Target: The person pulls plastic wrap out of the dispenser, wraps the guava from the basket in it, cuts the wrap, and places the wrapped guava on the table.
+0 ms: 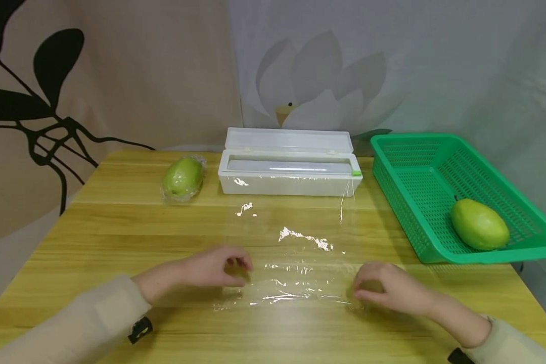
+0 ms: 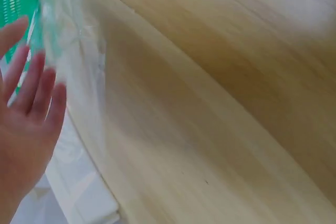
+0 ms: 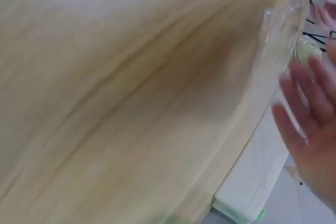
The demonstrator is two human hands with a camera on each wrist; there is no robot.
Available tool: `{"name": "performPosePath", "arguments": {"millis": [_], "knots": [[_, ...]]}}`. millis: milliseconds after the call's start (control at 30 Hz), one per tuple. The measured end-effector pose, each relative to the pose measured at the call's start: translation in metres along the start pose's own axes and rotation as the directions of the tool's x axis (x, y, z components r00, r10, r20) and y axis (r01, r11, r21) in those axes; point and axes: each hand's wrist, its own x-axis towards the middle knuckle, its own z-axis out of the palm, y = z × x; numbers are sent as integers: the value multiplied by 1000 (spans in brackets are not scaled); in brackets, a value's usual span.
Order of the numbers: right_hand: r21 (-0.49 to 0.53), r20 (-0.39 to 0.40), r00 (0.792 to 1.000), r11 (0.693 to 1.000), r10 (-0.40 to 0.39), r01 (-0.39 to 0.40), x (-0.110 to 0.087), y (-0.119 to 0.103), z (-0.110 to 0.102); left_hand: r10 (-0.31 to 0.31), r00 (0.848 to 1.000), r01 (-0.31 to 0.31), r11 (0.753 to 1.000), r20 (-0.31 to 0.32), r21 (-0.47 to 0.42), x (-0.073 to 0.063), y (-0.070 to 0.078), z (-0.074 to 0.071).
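A sheet of clear plastic wrap (image 1: 296,273) stretches over the wooden table, from the white wrap dispenser (image 1: 288,186) toward the front. At its left side my left hand (image 1: 216,267) is held with fingers loosely bent and thumb apart. My right hand (image 1: 391,287) takes a similar pose by the right front corner of the wrap. In the left wrist view the fingers of the left hand (image 2: 29,124) are spread beside the film. The right wrist view shows the right hand (image 3: 315,124) with relaxed fingers, the film hanging close by. Neither hand has anything gripped.
The dispenser's lid (image 1: 289,140) stands open, with a roll (image 1: 288,166) inside. A wrapped green fruit (image 1: 182,177) sits at the back left. On the right, a green basket (image 1: 400,212) holds one unwrapped yellow-green fruit (image 1: 479,224). A printed curtain (image 1: 164,76) hangs behind the table.
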Motion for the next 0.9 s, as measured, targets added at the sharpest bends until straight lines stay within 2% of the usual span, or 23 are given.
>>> {"name": "performPosePath", "arguments": {"millis": [33, 100, 167, 267, 333, 433, 600, 733, 900], "knots": [[-30, -7, 999, 998, 47, -47, 1, 0, 0, -4, 999, 6, 999, -36, 45, 0, -1, 0], [-109, 17, 991, 986, 132, -129, 1, 0, 2, -14, 997, 25, 987, -71, 161, -1, -3, 1], [-168, 83, 975, 968, 204, -188, -1, 2, 5, -19, 998, 33, 962, -53, 273, -4, -6, 3], [-171, 171, 949, 957, 265, -236, -5, 5, 9, -34, 999, 32, 934, 0, 356, -8, -12, 8], [-153, 187, 947, 960, 262, -235, -8, 8, 10, -47, 999, 35, 933, 23, 359, -10, -16, 9], [-119, 172, 957, 969, 234, -216, -11, 11, 10, -49, 998, 34, 940, 36, 339, -13, -20, 9], [-71, 162, 968, 981, 191, -181, -17, 17, 8, -26, 998, 8, 943, 52, 332, -14, -24, 8], [-39, 138, 966, 976, 218, -215, -16, 15, 6, -17, 998, -5, 939, 60, 344, -14, -26, 8], [-101, 124, 960, 966, 250, -239, -9, 10, 7, -25, 997, 0, 936, 66, 353, -15, -27, 7]]}}
